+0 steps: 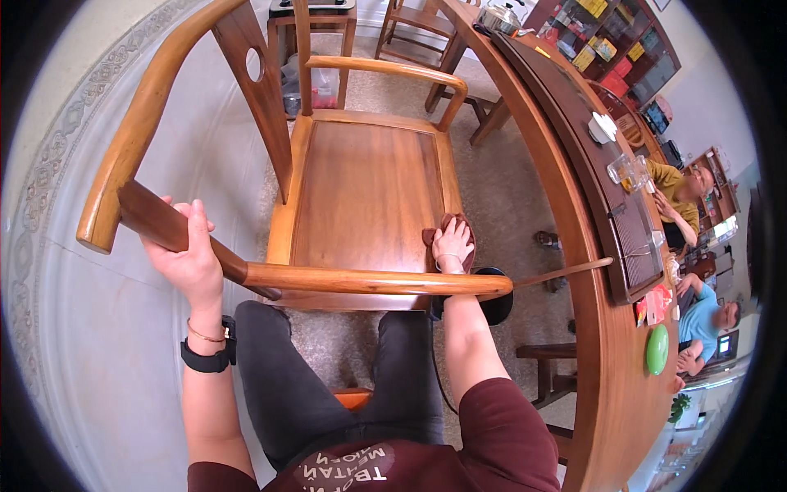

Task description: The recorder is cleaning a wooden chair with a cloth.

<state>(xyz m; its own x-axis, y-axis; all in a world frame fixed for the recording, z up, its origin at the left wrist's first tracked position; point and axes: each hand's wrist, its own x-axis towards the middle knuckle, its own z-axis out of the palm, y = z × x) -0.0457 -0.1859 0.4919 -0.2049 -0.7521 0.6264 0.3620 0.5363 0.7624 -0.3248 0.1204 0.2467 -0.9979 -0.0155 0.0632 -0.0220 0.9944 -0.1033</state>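
Note:
A wooden armchair (369, 190) with a flat panel seat, curved top rail and two armrests stands before me. My left hand (190, 252) is closed around its dark rear post, just below the top rail (147, 92). Reaching under the near armrest (381, 280), my right hand (454, 243) lies with spread fingers on a reddish-brown cloth (468, 234) at the seat's front edge. The cloth sticks out on both sides of the hand; whether the fingers pinch it cannot be seen.
A long wooden table (590, 277) along the right bears a dark tea tray (553, 98), glass vessels (627, 172) and a green oval object (657, 350). Two people sit beyond it. A black round bin (499, 307) stands below the armrest; a pale wall rises at left.

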